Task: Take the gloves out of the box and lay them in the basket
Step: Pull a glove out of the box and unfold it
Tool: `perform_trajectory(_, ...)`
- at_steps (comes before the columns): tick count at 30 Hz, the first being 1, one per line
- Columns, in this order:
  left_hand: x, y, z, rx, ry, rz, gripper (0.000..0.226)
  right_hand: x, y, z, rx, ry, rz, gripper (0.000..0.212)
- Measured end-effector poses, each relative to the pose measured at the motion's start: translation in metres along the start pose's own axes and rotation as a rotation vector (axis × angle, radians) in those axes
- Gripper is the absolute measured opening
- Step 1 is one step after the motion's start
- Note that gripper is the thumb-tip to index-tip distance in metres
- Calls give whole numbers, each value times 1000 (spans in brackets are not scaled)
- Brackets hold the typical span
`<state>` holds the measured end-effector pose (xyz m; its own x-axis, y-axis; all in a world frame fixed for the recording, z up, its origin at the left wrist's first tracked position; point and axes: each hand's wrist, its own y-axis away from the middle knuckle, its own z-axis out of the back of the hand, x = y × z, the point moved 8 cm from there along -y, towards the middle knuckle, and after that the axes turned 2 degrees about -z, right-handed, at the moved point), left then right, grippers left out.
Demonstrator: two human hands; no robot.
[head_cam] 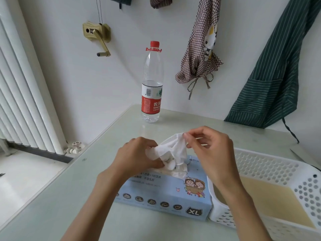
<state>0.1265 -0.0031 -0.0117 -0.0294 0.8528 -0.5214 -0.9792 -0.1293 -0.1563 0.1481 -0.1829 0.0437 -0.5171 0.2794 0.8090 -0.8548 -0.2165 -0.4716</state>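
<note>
A light blue glove box marked XL lies on the table in front of me. Thin white gloves stick up out of its top opening. My left hand grips the bunch of gloves at the opening. My right hand pinches the upper tip of one glove between thumb and fingers, just above the box. A white perforated plastic basket stands right next to the box on its right side, with a tan bottom showing inside.
A part-filled water bottle with a red cap stands at the table's far edge. Aprons hang on the wall, a checked one and a green striped one. A white radiator is at the left, beyond the pale green table.
</note>
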Motion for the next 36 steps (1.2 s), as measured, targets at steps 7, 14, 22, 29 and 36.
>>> perform_trajectory(7, 2, 2, 17, 62, 216, -131, 40, -29, 7, -23, 316, 272, -185, 26)
perform_trajectory(14, -24, 6, 33, 4, 268, -266, 55, -3, -4, 8, 131, -152, -126, 11)
perform_trajectory(22, -5, 5, -9, 274, 225, -154, 106, 4, -9, 28, -1, -335, -97, 16)
perform_trajectory(29, 8, -3, -16, 148, -50, -65, 87, -22, -6, 14, 196, -93, -206, 21)
perform_trajectory(36, -14, 5, 7, 190, 343, -242, 111, -13, -4, 10, 298, -232, -224, 25)
